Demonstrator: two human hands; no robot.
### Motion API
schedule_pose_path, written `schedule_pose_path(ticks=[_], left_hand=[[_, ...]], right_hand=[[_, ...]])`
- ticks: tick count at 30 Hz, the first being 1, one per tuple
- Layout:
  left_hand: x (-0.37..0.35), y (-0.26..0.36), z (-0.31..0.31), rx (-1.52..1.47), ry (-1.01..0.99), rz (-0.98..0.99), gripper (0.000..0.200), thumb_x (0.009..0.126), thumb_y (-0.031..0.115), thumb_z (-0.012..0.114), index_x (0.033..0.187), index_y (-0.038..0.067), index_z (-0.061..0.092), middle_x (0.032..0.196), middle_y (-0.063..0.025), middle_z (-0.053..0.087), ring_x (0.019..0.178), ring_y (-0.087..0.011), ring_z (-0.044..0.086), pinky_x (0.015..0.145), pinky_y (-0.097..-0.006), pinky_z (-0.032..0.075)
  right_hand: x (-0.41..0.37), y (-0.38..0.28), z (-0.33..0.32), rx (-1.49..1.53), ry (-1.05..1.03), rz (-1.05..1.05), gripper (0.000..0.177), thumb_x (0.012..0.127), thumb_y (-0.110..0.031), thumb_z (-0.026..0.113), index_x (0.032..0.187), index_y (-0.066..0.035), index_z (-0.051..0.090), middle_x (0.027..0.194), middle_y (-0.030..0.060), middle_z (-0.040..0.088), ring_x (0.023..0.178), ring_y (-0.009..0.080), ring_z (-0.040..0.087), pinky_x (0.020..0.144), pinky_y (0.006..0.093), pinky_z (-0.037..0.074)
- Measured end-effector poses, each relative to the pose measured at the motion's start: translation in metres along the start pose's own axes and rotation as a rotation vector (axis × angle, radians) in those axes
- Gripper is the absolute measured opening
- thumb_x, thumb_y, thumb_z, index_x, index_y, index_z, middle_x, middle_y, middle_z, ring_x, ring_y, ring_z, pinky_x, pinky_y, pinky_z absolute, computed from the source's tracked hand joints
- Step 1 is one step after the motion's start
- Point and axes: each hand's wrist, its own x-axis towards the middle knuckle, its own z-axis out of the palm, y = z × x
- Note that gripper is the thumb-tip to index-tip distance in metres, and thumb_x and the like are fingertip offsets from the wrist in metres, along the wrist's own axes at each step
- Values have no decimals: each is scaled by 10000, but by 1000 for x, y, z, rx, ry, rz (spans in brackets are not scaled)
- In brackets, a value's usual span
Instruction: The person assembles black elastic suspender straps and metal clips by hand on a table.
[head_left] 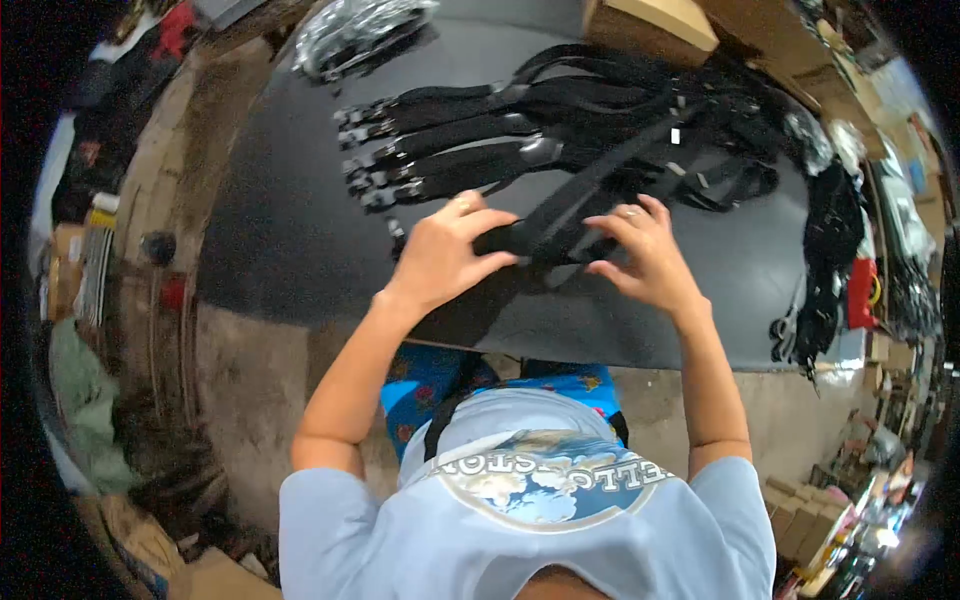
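Observation:
My left hand (447, 248) is over the near part of the dark table, its thumb and fingers curled around a black suspender strap (497, 241). My right hand (648, 256) faces it, thumb and fingers bent around another part of the black webbing; the exact grip is blurred. Between both hands the strap (570, 210) runs up to the right, into a heap. Just beyond my left hand lie several bundles of black suspenders (455, 135), side by side, with metal clips (368, 185) at their left ends.
The table (270, 230) has a curved left edge. Clear plastic bags (362, 35) lie at its far left, and a cardboard box (665, 22) stands at the back. Grey-handled scissors (785, 325), black straps (832, 225) and a red object (862, 293) are at the right.

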Motion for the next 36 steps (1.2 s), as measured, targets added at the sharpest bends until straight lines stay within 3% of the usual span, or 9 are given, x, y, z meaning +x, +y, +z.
schedule_pose_path(ticks=[7, 14, 16, 18, 23, 29, 32, 35, 36], left_hand=[[15, 41, -79, 74, 150, -43, 403, 605, 63, 816, 974, 14, 662, 825, -71, 584, 752, -173, 554, 697, -293, 475], [-8, 15, -113, 440, 85, -20, 407, 623, 116, 814, 992, 35, 662, 881, -104, 629, 757, -276, 627, 700, -342, 509], [-13, 12, -113, 460, 19, -212, 438, 628, 97, 817, 1041, 55, 677, 996, -136, 674, 933, -311, 640, 848, -385, 489], [-18, 6, -112, 459, 3, -218, 441, 624, 103, 820, 1039, 59, 678, 972, -139, 672, 899, -299, 647, 824, -367, 499], [-29, -8, -100, 366, -50, -218, 447, 612, 126, 824, 1029, 57, 679, 861, -124, 622, 781, -286, 630, 702, -364, 502], [-42, -16, -82, 344, -99, -126, 462, 612, 172, 825, 1038, 62, 684, 821, -109, 599, 719, -282, 603, 652, -374, 482], [-50, -21, -76, 252, -133, -207, 501, 611, 164, 834, 1078, 63, 680, 758, -101, 567, 682, -208, 570, 636, -354, 478], [-65, -53, -91, 55, -254, -442, 555, 591, 175, 847, 1103, 42, 679, 833, -45, 654, 695, -116, 489, 656, -273, 454], [-65, -60, -101, 25, -300, -501, 495, 618, 190, 836, 1072, 51, 698, 863, -60, 649, 705, -131, 501, 684, -262, 461]], right_hand=[[-2, 38, -7, 3, -30, -33, 305, 683, 10, 655, 978, -51, 608, 998, 93, 604, 1066, 280, 547, 1042, 438, 336], [-16, 98, -57, -111, -56, -29, 205, 687, 16, 672, 873, -26, 597, 943, 103, 613, 1007, 287, 568, 1094, 453, 296], [-16, 97, -87, -105, -54, -37, 209, 665, -16, 688, 846, -32, 584, 865, 125, 606, 922, 316, 571, 999, 428, 385], [-26, 97, -111, -136, 69, -4, 237, 608, -5, 642, 828, -25, 556, 789, 154, 583, 809, 359, 556, 703, 412, 441], [-64, 77, -142, -262, -99, 229, 238, 594, 21, 601, 819, -28, 544, 708, 180, 557, 730, 383, 546, 639, 414, 430], [-132, 96, -123, -381, -232, 349, 289, 593, 4, 626, 868, -48, 556, 805, 156, 598, 816, 386, 562, 761, 449, 433], [-167, 115, -100, -363, -239, 421, 276, 619, -29, 631, 886, -54, 565, 948, 136, 596, 943, 354, 552, 879, 470, 398], [-199, 138, -88, -292, -173, 516, 474, 650, -77, 618, 1116, -61, 532, 1135, 177, 569, 1115, 366, 504, 1003, 472, 349], [-196, 132, -83, -330, -64, 452, 395, 605, -43, 552, 1000, -40, 559, 963, 168, 587, 982, 328, 543, 911, 400, 382]])
